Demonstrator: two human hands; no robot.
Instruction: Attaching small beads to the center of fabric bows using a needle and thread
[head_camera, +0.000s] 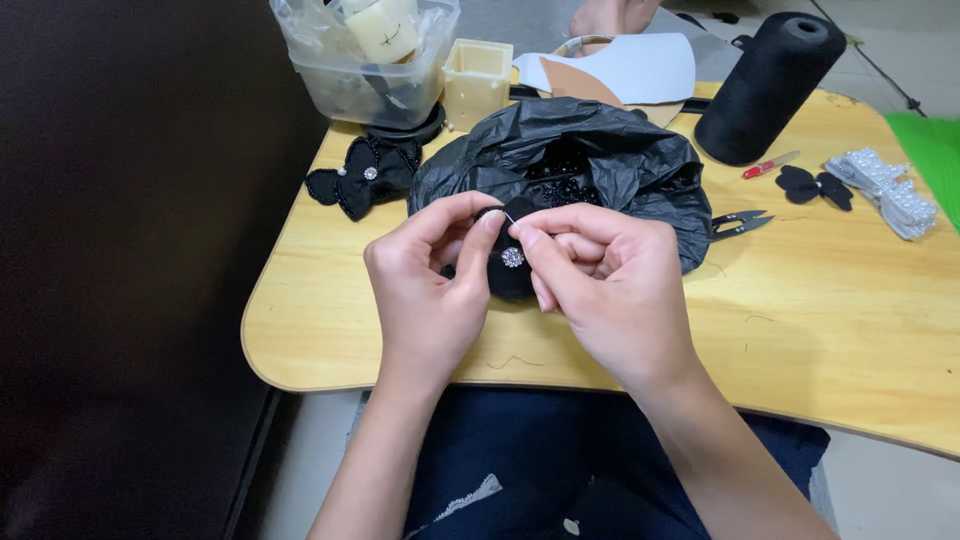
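A black fabric piece (510, 268) with a rhinestone centre (512, 257) is pinched between the left hand (425, 290) and the right hand (600, 285), above the wooden bench (820, 300). A thin needle (506, 215) is gripped by the right fingertips. Just beyond the hands a black plastic bag (570, 160) of beads is seen; thread snips (740, 222) lie right of it.

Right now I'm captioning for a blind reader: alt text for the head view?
Both hands, left hand and right hand, pinch a black fabric piece with a rhinestone centre, above a wooden lap table. Behind lie a black plastic bag of beads and a thread cone.
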